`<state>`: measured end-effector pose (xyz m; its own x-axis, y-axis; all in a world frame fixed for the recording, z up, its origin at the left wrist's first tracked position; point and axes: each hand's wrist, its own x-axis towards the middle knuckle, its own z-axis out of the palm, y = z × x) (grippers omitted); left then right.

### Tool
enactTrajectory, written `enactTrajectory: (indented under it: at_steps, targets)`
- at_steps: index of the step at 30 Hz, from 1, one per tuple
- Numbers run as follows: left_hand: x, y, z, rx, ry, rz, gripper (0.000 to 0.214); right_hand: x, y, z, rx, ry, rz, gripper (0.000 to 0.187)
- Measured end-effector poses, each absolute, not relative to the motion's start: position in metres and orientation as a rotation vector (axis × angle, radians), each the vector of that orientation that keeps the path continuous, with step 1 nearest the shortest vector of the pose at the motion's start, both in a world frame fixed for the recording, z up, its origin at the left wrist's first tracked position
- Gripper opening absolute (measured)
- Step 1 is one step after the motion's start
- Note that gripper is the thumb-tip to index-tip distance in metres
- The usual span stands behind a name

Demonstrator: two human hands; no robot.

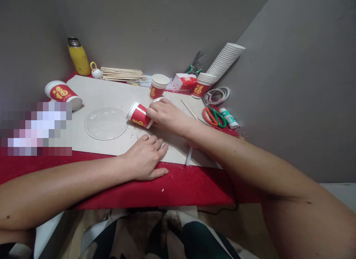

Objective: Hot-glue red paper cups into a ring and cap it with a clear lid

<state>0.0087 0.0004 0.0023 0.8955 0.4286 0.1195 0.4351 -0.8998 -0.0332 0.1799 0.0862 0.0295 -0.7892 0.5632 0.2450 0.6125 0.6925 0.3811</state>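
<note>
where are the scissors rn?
Head view, right side of the table: the scissors lie flat just right of the right hand holding the red cup, beside a green-and-white tube and in front of a coil of white wire.

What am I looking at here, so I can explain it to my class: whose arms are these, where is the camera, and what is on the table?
There is no machine here. These are one person's two bare arms, filmed by a camera worn on their head that looks forward and down. The right hand grips a red paper cup lying on its side. The left hand rests flat, palm down, at the edge of a white board on a red cloth. On the board are a clear plastic disc and an upright cup. Behind are a yellow bottle, wooden sticks and stacked cups; scissors lie to the right.
</note>
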Motion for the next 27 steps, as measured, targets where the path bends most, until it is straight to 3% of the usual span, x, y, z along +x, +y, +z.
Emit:
enactTrajectory:
  at_steps: [7, 15, 21, 24, 27]
  targets:
    - [0.008, -0.001, 0.002, -3.0, -0.683, -0.164, 0.069, 0.178, 0.075, 0.047, -1.031, -2.847, -0.624, 0.015]
    - [0.006, 0.001, 0.001, -3.001, -0.676, -0.158, 0.072, 0.213, 0.059, 0.089, -1.036, -2.74, -0.153, 0.021]
    - [0.004, 0.001, 0.001, -3.014, -0.69, -0.212, 0.069, 0.239, 0.115, 0.084, -1.389, -2.243, -0.176, 0.032]
    - [0.004, 0.001, 0.002, -3.016, -0.709, -0.236, 0.063, 0.236, 0.152, 0.074, -1.525, -2.27, -0.12, 0.045]
    - [0.003, 0.002, 0.003, -3.021, -0.704, -0.246, 0.059, 0.229, 0.178, 0.068, -1.583, -2.302, -0.099, 0.042]
